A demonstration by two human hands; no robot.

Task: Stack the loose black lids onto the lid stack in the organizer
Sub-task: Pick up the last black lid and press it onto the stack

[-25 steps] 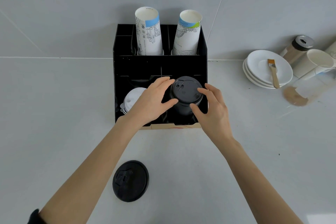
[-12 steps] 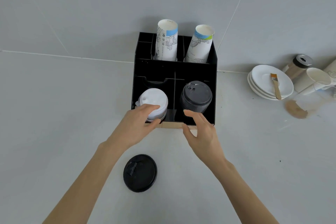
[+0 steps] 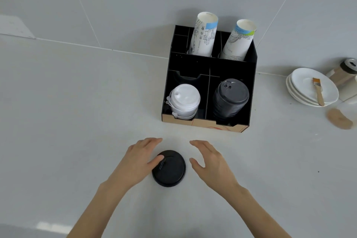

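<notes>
One loose black lid [image 3: 171,170] lies flat on the white counter in front of the black organizer [image 3: 253,87]. My left hand [image 3: 139,160] rests against the lid's left edge, its thumb touching the top, fingers apart. Just right of the lid my right hand [image 3: 210,162] hovers open, a small gap from the rim. The black lid stack [image 3: 230,98] stands in the organizer's front right compartment.
A stack of white lids [image 3: 184,101] fills the front left compartment. Two paper cup stacks [image 3: 204,35] lean in the back compartments. At the right sit stacked white saucers [image 3: 309,91] with a brush [image 3: 318,91], a jar [image 3: 345,69] and a brown stain [image 3: 339,120].
Both hands drew back from the organizer toward me and came down around the loose black lid. The view shifted, so the organizer now sits further right and farther away.
</notes>
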